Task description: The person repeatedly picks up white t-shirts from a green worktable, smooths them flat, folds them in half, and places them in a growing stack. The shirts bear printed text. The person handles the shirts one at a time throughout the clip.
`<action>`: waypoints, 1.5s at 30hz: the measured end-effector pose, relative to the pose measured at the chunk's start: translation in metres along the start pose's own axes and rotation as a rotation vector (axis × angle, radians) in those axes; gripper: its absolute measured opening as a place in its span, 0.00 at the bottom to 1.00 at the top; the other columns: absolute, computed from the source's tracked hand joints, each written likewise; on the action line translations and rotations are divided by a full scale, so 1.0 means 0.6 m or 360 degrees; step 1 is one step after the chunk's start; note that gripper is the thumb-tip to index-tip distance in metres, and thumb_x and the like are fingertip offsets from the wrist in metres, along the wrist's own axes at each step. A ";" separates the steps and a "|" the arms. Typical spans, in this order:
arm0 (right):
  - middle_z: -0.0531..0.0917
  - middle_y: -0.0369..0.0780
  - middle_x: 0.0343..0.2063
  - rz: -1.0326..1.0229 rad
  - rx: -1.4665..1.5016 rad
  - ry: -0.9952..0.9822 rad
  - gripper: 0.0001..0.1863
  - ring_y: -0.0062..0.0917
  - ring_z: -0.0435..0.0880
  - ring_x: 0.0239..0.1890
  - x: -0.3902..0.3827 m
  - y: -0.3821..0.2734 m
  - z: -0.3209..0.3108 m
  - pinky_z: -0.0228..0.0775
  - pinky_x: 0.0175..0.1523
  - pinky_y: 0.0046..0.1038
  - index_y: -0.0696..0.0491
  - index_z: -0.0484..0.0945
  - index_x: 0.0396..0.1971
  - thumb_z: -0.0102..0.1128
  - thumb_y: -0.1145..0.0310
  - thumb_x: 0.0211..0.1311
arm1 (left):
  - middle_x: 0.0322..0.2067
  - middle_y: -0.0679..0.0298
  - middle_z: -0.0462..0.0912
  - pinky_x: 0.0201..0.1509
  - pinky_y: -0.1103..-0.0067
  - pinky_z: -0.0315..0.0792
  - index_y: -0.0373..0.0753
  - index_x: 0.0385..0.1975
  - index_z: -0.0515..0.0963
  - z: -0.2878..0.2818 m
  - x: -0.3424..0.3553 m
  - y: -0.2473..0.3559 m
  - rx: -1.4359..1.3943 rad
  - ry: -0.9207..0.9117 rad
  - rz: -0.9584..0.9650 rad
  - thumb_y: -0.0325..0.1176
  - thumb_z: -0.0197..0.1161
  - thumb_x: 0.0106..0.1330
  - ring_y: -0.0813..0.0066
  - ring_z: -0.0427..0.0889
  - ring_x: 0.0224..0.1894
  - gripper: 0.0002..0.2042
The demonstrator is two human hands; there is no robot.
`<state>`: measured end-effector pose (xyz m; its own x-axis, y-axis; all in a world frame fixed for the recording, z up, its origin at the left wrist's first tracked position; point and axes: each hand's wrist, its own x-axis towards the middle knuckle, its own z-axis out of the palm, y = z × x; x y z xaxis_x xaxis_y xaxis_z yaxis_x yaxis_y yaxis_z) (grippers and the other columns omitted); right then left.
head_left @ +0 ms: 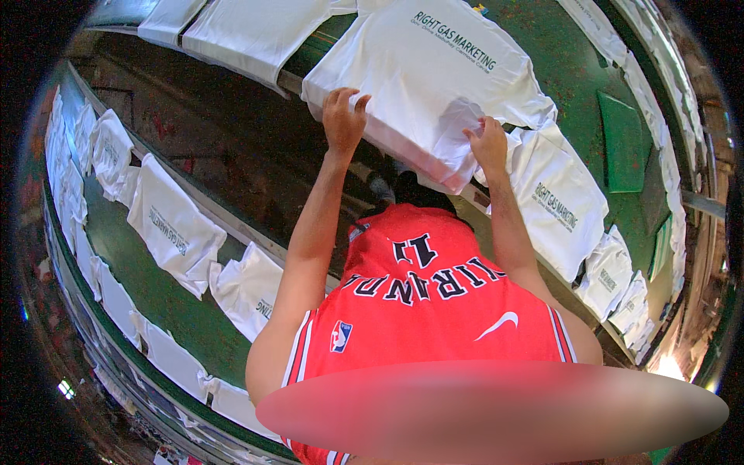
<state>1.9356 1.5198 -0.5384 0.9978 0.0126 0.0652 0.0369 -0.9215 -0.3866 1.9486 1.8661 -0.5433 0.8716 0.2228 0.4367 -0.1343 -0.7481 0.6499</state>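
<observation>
A white T-shirt with dark lettering on its chest lies over the edge of the green table in front of me. Its lower part hangs down over the edge toward my body. My left hand has its fingers bent on the cloth near the left end of the hem. On the other side, my right hand pinches the hem's right part, where the cloth is bunched and casts folds. Part of the fingers on both hands is hidden by the cloth or by the hands themselves.
More printed white shirts lie along the same table, one to the right and one to the left. A second green table with rows of white shirts runs along my left. Dark floor separates the tables. A green board lies at right.
</observation>
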 end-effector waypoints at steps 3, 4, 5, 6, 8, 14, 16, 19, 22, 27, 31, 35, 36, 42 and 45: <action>0.82 0.47 0.37 0.0118 -0.0015 0.0131 0.16 0.42 0.82 0.43 0.000 0.008 0.023 0.74 0.50 0.40 0.56 0.82 0.37 0.75 0.62 0.55 | 0.41 0.53 0.83 0.52 0.60 0.73 0.37 0.43 0.80 0.022 0.035 -0.009 0.0105 -0.0099 -0.0005 0.40 0.75 0.59 0.49 0.80 0.48 0.18; 0.82 0.47 0.36 0.0114 0.0021 0.0056 0.14 0.43 0.81 0.43 -0.004 0.001 0.035 0.74 0.49 0.41 0.56 0.81 0.36 0.74 0.63 0.56 | 0.42 0.53 0.83 0.53 0.60 0.73 0.37 0.44 0.80 0.020 0.053 -0.029 0.0119 -0.0135 0.0022 0.40 0.76 0.59 0.48 0.79 0.48 0.19; 0.81 0.46 0.35 0.0122 0.0054 0.0002 0.13 0.43 0.81 0.42 -0.008 0.000 0.042 0.73 0.48 0.41 0.55 0.81 0.35 0.73 0.64 0.56 | 0.43 0.52 0.82 0.53 0.60 0.73 0.36 0.45 0.80 0.026 0.068 -0.041 0.0132 -0.0167 0.0040 0.41 0.76 0.59 0.48 0.79 0.48 0.20; 0.81 0.46 0.35 0.0077 0.0124 -0.0059 0.12 0.43 0.80 0.41 -0.015 0.000 0.046 0.73 0.47 0.42 0.55 0.81 0.35 0.73 0.66 0.56 | 0.43 0.51 0.83 0.54 0.60 0.73 0.36 0.45 0.80 0.033 0.081 -0.054 0.0165 -0.0216 0.0052 0.42 0.77 0.58 0.48 0.80 0.49 0.21; 0.80 0.46 0.34 0.0155 0.0107 -0.0051 0.11 0.44 0.80 0.41 -0.023 -0.001 0.048 0.72 0.46 0.43 0.55 0.81 0.33 0.72 0.67 0.56 | 0.45 0.50 0.83 0.55 0.59 0.73 0.35 0.45 0.80 0.062 0.098 -0.068 0.0234 -0.0364 0.0044 0.45 0.78 0.55 0.47 0.80 0.49 0.24; 0.80 0.46 0.35 0.0235 0.0321 -0.0045 0.10 0.44 0.78 0.43 -0.026 -0.018 0.005 0.71 0.49 0.43 0.56 0.79 0.33 0.70 0.67 0.57 | 0.41 0.50 0.83 0.50 0.62 0.74 0.34 0.43 0.80 0.094 0.156 -0.119 0.0321 -0.0494 0.0138 0.37 0.78 0.55 0.50 0.81 0.45 0.21; 0.80 0.46 0.35 0.0261 0.0351 -0.0022 0.10 0.45 0.78 0.44 -0.032 -0.025 -0.011 0.70 0.50 0.44 0.56 0.79 0.33 0.69 0.67 0.57 | 0.35 0.51 0.84 0.45 0.63 0.75 0.34 0.41 0.81 0.100 0.151 -0.130 0.0134 -0.0700 -0.0207 0.35 0.78 0.55 0.52 0.83 0.39 0.18; 0.79 0.46 0.36 0.0277 0.0343 0.0010 0.10 0.45 0.77 0.44 -0.037 -0.039 -0.019 0.69 0.51 0.44 0.56 0.78 0.32 0.69 0.68 0.56 | 0.25 0.53 0.84 0.36 0.64 0.75 0.34 0.35 0.81 0.102 0.149 -0.139 -0.0021 -0.0642 -0.0105 0.31 0.73 0.59 0.51 0.83 0.30 0.10; 0.79 0.46 0.36 0.0278 0.0279 -0.0055 0.10 0.45 0.77 0.44 -0.036 -0.046 -0.028 0.69 0.50 0.44 0.56 0.78 0.32 0.69 0.69 0.56 | 0.28 0.52 0.82 0.37 0.62 0.73 0.34 0.33 0.79 0.093 0.155 -0.123 0.0082 -0.0692 0.0071 0.28 0.69 0.63 0.49 0.81 0.32 0.06; 0.78 0.45 0.36 0.0225 0.0173 0.0176 0.10 0.45 0.77 0.43 -0.035 -0.056 -0.065 0.69 0.50 0.43 0.57 0.76 0.31 0.70 0.71 0.54 | 0.32 0.52 0.78 0.39 0.60 0.72 0.35 0.32 0.77 0.059 0.205 -0.056 -0.0015 -0.0489 0.0322 0.27 0.64 0.66 0.49 0.78 0.35 0.04; 0.78 0.46 0.37 0.0517 0.0103 0.0142 0.09 0.45 0.76 0.44 -0.043 -0.073 -0.080 0.68 0.50 0.44 0.56 0.76 0.33 0.69 0.73 0.56 | 0.32 0.54 0.78 0.40 0.60 0.71 0.36 0.32 0.76 0.060 0.229 -0.022 -0.0124 -0.0643 0.0009 0.27 0.65 0.66 0.49 0.78 0.38 0.04; 0.78 0.46 0.38 0.0567 -0.0100 0.0250 0.09 0.46 0.76 0.45 -0.067 -0.094 -0.084 0.68 0.50 0.44 0.56 0.76 0.35 0.68 0.74 0.58 | 0.32 0.54 0.78 0.39 0.60 0.71 0.37 0.32 0.76 0.047 0.212 -0.030 -0.0336 -0.0505 0.0227 0.26 0.65 0.65 0.48 0.78 0.37 0.04; 0.78 0.45 0.39 0.0599 -0.0101 0.0243 0.09 0.45 0.75 0.46 -0.067 -0.096 -0.082 0.67 0.51 0.44 0.56 0.76 0.36 0.68 0.75 0.58 | 0.31 0.54 0.78 0.39 0.60 0.71 0.37 0.32 0.76 0.045 0.210 -0.035 -0.0332 -0.0585 0.0177 0.25 0.64 0.65 0.47 0.78 0.37 0.03; 0.78 0.45 0.39 0.0513 -0.0244 0.0565 0.08 0.46 0.75 0.46 -0.085 -0.125 -0.083 0.67 0.51 0.45 0.56 0.76 0.36 0.67 0.72 0.61 | 0.31 0.53 0.79 0.39 0.61 0.72 0.36 0.32 0.76 0.025 0.209 -0.054 -0.0534 -0.0581 0.0222 0.25 0.65 0.64 0.48 0.79 0.36 0.03; 0.78 0.46 0.39 0.0783 -0.0311 0.0179 0.08 0.46 0.75 0.47 -0.094 -0.143 -0.080 0.67 0.53 0.45 0.57 0.76 0.36 0.66 0.71 0.62 | 0.30 0.53 0.78 0.38 0.61 0.72 0.36 0.32 0.77 0.010 0.213 -0.064 -0.0561 -0.0700 0.0220 0.25 0.65 0.64 0.47 0.79 0.35 0.03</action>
<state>1.8733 1.5796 -0.4649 0.8821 -0.4705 0.0220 -0.4550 -0.8633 -0.2185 2.0679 1.9193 -0.5164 0.9385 -0.1993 0.2818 -0.3443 -0.4815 0.8060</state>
